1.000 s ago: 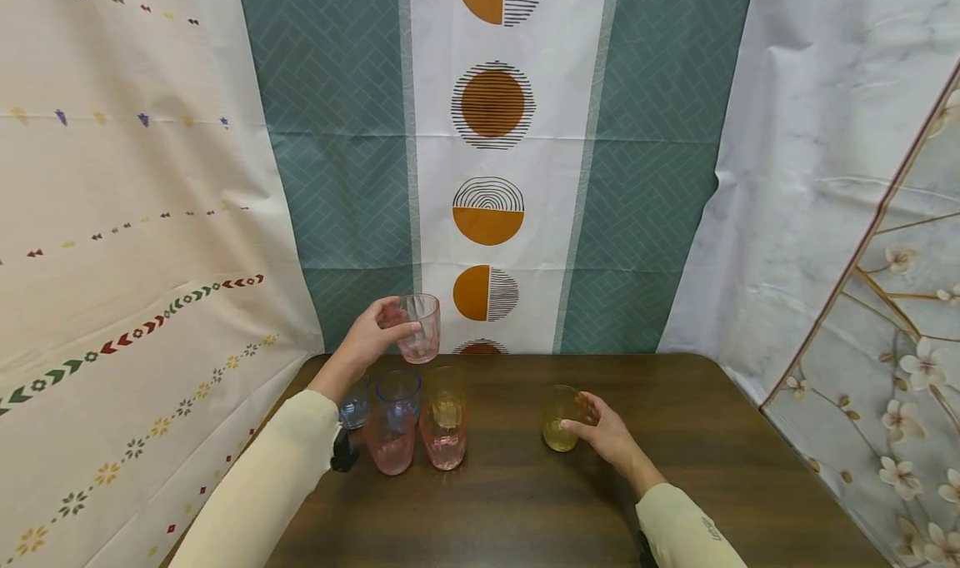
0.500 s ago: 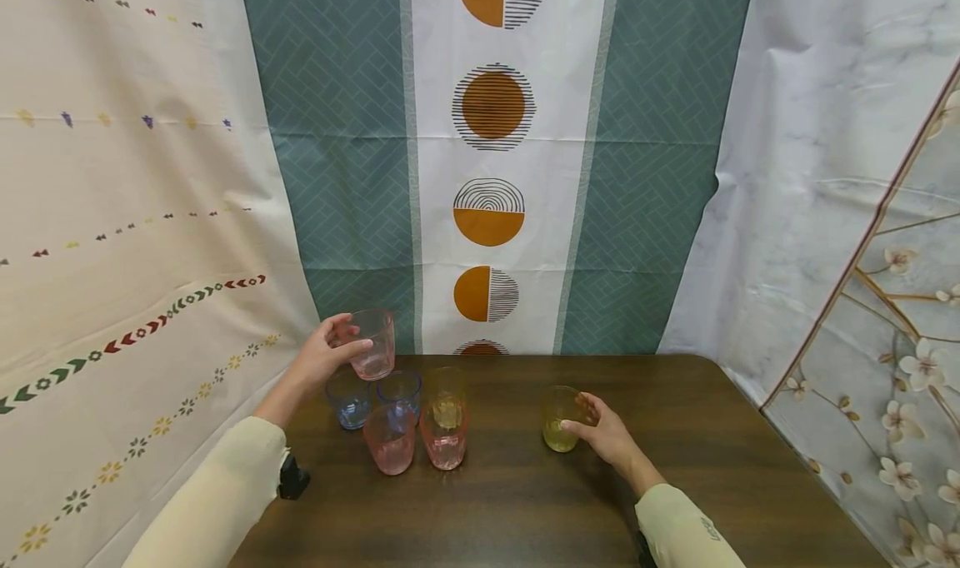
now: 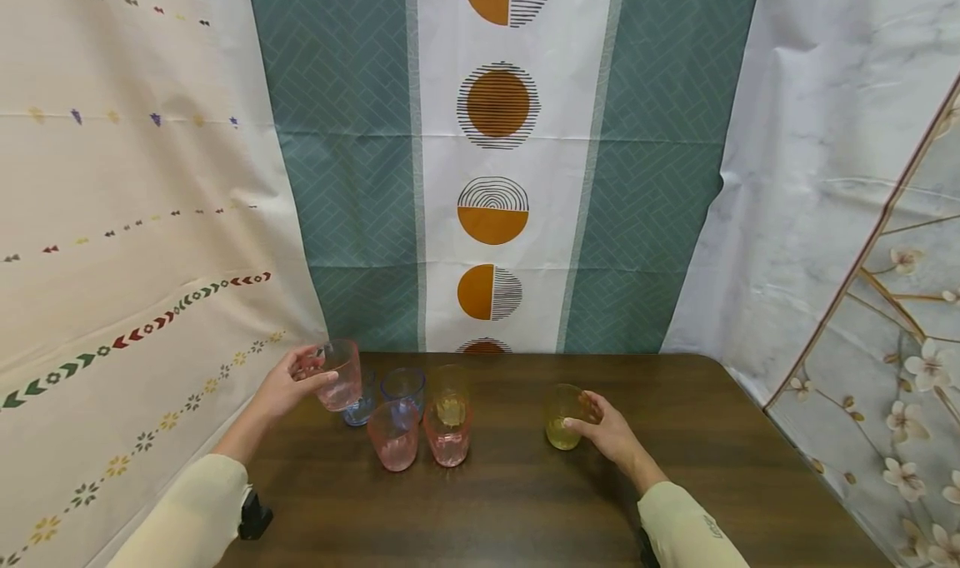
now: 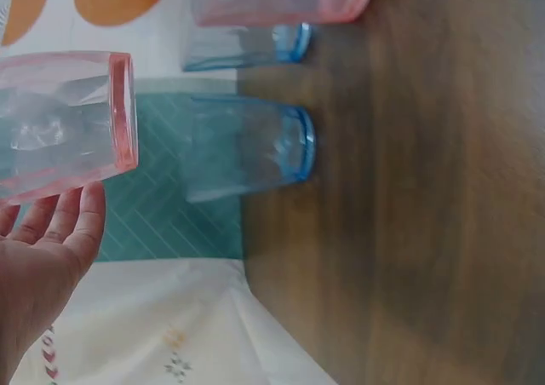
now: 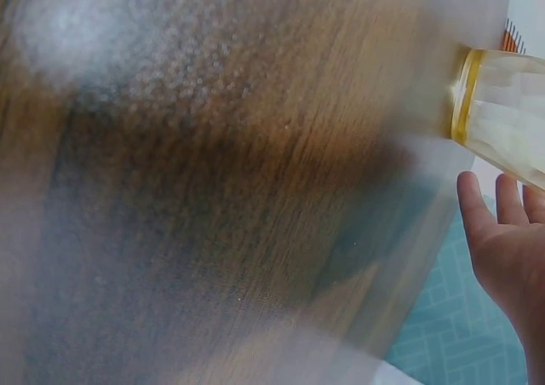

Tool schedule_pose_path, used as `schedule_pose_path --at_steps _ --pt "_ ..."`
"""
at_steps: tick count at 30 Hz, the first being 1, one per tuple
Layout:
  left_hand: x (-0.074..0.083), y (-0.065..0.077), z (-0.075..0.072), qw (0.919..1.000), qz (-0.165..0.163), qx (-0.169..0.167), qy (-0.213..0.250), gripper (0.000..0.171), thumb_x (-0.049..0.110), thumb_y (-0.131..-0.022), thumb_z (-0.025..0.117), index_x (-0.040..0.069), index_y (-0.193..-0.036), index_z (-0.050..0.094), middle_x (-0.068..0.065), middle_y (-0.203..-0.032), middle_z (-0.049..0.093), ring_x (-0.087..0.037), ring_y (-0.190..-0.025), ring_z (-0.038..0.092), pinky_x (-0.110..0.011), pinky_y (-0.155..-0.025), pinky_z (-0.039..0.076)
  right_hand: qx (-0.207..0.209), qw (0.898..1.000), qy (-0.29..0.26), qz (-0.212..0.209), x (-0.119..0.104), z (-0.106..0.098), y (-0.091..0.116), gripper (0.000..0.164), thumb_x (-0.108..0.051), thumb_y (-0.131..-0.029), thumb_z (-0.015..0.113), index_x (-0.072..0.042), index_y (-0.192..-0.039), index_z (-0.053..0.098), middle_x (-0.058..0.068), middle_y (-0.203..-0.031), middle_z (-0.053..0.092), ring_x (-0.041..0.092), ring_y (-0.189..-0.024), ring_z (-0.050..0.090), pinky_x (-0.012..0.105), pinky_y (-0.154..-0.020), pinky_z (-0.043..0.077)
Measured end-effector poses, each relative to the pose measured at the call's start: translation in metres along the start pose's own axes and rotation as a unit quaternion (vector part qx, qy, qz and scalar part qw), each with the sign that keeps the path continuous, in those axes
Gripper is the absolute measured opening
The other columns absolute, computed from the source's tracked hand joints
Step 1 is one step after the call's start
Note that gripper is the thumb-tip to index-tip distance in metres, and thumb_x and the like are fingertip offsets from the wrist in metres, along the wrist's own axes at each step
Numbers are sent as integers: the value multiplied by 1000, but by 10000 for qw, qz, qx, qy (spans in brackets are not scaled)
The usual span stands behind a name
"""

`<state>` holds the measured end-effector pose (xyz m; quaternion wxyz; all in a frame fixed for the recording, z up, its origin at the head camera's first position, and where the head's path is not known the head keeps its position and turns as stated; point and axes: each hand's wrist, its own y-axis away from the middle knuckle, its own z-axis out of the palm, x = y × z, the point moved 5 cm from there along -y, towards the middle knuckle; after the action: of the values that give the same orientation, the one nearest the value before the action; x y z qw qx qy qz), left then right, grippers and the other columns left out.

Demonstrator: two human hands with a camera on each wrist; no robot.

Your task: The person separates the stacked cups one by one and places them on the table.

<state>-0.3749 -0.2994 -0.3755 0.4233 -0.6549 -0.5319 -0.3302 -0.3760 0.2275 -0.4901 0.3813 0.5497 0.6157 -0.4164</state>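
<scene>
My left hand (image 3: 287,385) holds a clear pink glass (image 3: 342,376) around its side, raised above the table's left part. In the left wrist view this pink glass (image 4: 60,125) hangs clear of the tabletop. Behind and beside it are two blue glasses, one (image 3: 363,408) partly hidden by it and the other (image 3: 405,385) to its right. Two more pink glasses, a left one (image 3: 394,445) and a right one (image 3: 448,445), stand in front, with a yellow glass (image 3: 452,385) behind the right one. My right hand (image 3: 613,436) grips another yellow glass (image 3: 561,422), which appears to stand upright on the table.
The dark wooden table (image 3: 510,510) ends against a green and white patterned cloth (image 3: 345,176) at the back. A cream cloth (image 3: 150,343) hangs along the left side and a floral one (image 3: 900,385) on the right.
My left hand has carried the pink glass left and down, from above the group to its left end. My right hand stays on the yellow glass.
</scene>
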Motion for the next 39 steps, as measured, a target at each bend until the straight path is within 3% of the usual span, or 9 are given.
schedule_pose_path --at_steps 6,15,22,29,39 --pt "-21 10 0 10000 -17 2 64 77 18 -94 68 -10 -150 22 -33 -142 43 -23 -118 51 -11 -83 43 -23 10000 9 5 -1 -1 1 81 -27 -91 74 3 -151 30 26 -153 35 46 -140 32 56 -109 35" --pt "-41 18 10 9998 -101 -158 -33 79 19 -93 69 -11 -149 22 -34 -142 41 -45 -129 44 -12 -84 42 17 10000 32 8 -4 -1 -1 80 -26 -91 74 3 -151 30 26 -153 35 46 -140 32 56 -110 33" --pt "-51 23 15 9989 -231 -352 -186 82 19 -94 68 -13 -149 17 -36 -143 38 -47 -130 42 -21 -88 46 -21 9999 110 27 -6 0 0 79 -27 -92 73 4 -151 30 27 -153 35 46 -140 32 57 -110 33" --pt "-61 27 23 9990 -341 -296 -66 80 14 -91 71 -15 -146 20 -37 -140 41 -48 -129 44 -19 -87 46 -43 9999 104 72 -5 -1 1 81 -28 -91 74 3 -151 29 26 -154 34 45 -141 31 56 -111 32" --pt "-80 33 32 9982 -550 -245 -43 83 16 -88 76 -12 -146 24 -34 -142 42 -44 -131 43 -31 -97 45 -40 9998 165 83 -3 0 1 81 -28 -92 73 3 -151 28 26 -154 33 46 -141 30 57 -111 31"
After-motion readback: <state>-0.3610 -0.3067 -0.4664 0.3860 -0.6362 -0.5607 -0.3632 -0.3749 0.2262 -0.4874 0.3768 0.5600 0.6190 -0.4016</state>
